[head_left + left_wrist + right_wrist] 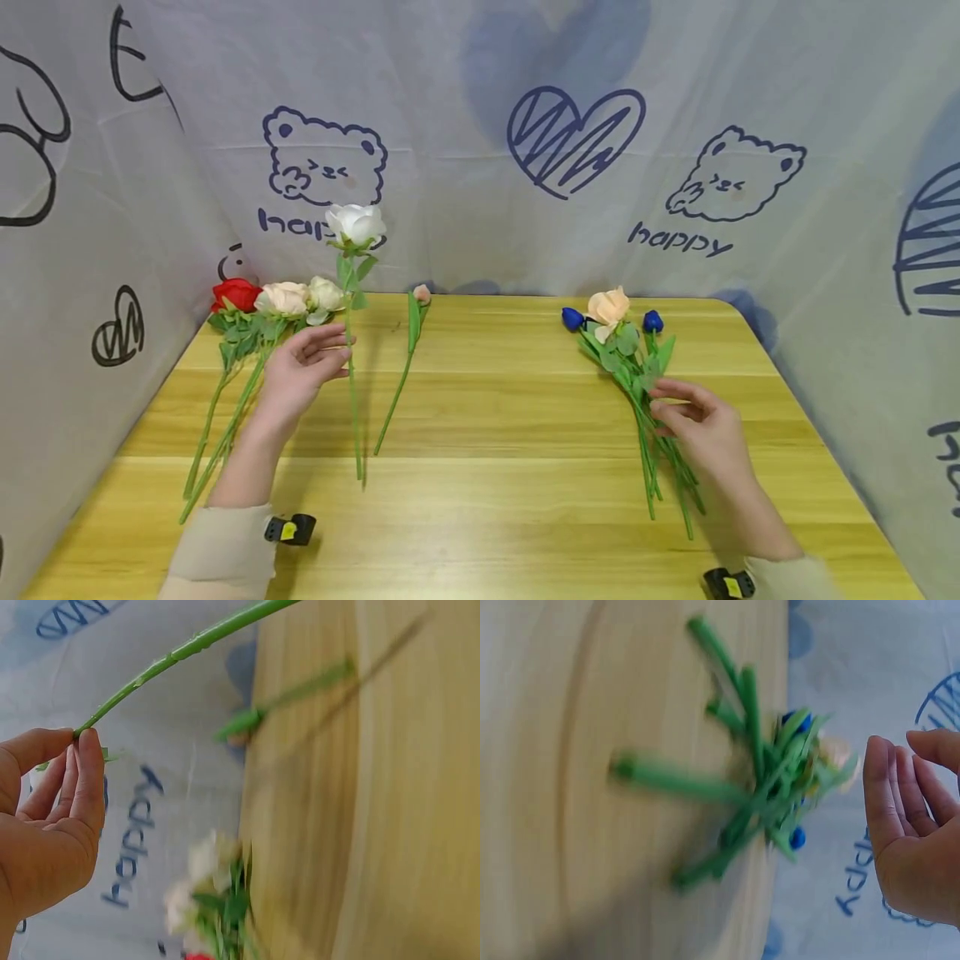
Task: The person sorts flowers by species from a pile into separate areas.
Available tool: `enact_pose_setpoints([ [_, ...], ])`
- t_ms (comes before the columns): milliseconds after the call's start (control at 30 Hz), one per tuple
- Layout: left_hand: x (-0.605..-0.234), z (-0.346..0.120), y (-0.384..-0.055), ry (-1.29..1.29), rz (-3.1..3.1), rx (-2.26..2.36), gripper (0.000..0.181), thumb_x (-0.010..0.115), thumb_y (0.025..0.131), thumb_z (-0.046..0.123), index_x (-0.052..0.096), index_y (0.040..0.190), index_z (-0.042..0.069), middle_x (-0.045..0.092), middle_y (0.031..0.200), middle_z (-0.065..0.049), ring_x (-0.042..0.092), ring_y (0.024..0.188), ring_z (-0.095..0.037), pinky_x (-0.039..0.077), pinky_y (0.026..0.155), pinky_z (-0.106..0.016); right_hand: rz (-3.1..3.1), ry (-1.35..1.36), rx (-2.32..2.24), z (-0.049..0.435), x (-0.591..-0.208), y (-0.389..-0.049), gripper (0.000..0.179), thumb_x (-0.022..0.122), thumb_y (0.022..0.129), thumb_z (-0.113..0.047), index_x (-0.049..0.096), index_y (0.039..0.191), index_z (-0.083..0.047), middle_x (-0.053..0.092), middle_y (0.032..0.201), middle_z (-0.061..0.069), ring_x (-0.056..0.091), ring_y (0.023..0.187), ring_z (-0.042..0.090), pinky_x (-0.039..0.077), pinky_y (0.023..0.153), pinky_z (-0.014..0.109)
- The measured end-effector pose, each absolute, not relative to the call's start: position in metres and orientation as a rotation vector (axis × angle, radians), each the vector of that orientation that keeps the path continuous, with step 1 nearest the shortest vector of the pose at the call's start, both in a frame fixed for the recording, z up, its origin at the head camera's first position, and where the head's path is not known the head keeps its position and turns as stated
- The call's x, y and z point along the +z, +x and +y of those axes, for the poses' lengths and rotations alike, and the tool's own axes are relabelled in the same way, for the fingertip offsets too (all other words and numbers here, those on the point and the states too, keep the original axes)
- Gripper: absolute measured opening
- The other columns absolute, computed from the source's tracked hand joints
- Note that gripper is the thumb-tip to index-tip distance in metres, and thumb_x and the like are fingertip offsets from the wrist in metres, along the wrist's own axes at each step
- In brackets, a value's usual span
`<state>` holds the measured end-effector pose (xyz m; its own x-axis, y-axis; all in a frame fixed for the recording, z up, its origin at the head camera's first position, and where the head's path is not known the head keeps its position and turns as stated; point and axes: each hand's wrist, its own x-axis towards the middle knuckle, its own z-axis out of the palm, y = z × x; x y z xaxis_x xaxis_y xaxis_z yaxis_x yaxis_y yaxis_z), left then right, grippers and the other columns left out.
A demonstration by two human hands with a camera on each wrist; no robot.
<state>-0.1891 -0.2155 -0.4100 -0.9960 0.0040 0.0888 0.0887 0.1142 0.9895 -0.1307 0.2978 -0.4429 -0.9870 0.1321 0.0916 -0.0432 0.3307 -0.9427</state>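
Observation:
My left hand point(303, 375) pinches the green stem point(180, 654) of a white rose point(356, 225) between thumb and fingertips. The rose stands upright above the table, bloom at the top. On the right lies a bunch of flowers with a peach rose point(608, 307) and blue buds point(653, 322), its stems crossing and fanning toward me. Over these stems is my right hand point(701, 429), its fingers loosely bent. In the right wrist view there is a gap between thumb and fingers, with nothing held, and the bunch point(769, 780) is beside the fingertips.
A single pink bud point(422, 294) on a long stem lies right of the white rose. At the left edge of the wooden table point(495, 500) lie a red rose point(236, 295), a pale peach rose point(282, 298) and a cream rose point(326, 293). Printed cloth point(450, 167) hangs behind.

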Motion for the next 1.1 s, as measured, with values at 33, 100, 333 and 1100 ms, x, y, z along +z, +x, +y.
enact_pose_setpoints([
  [33, -0.41, -0.224, -0.188, -0.089, -2.311, -2.02, 0.046, 0.069, 0.101, 0.01, 0.055, 0.142, -0.005, 0.068, 0.116, 0.007, 0.069, 0.103, -0.006, 0.062, 0.084, -0.025, -2.45, -0.093, 1.715, 0.303, -0.443, -0.13, 0.037, 0.071, 0.101, -0.013, 0.064, 0.134, 0.003, 0.073, 0.111, -0.011, 0.071, 0.092, 0.005, 0.065, 0.074, 0.032],
  [100, -0.412, -0.242, -0.187, -0.07, -2.346, -1.96, 0.044, 0.069, 0.102, 0.01, 0.057, 0.141, -0.002, 0.068, 0.114, 0.01, 0.069, 0.101, -0.005, 0.062, 0.083, -0.023, -2.491, -0.104, 1.675, 0.313, -0.443, -0.129, 0.038, 0.071, 0.101, -0.015, 0.064, 0.134, 0.003, 0.073, 0.11, -0.014, 0.071, 0.091, 0.004, 0.065, 0.073, 0.031],
  [333, -0.415, -0.302, -0.183, 0.005, -2.457, -1.768, 0.039, 0.066, 0.103, 0.012, 0.059, 0.14, 0.002, 0.068, 0.108, 0.022, 0.068, 0.095, 0.002, 0.061, 0.077, -0.018, -2.667, -0.099, 1.553, 0.335, -0.445, -0.128, 0.046, 0.07, 0.102, -0.021, 0.06, 0.139, 0.004, 0.073, 0.119, 0.001, 0.071, 0.091, 0.004, 0.065, 0.073, 0.034],
  [1100, -0.458, -0.401, -0.203, 0.211, -2.603, -1.808, 0.025, 0.064, 0.105, 0.015, 0.067, 0.13, 0.014, 0.069, 0.095, 0.03, 0.067, 0.088, 0.008, 0.06, 0.074, -0.017, -2.823, -0.151, 1.585, 0.345, -0.451, -0.131, 0.055, 0.073, 0.1, -0.022, 0.055, 0.144, 0.006, 0.062, 0.136, 0.028, 0.07, 0.094, 0.005, 0.065, 0.075, 0.034],
])
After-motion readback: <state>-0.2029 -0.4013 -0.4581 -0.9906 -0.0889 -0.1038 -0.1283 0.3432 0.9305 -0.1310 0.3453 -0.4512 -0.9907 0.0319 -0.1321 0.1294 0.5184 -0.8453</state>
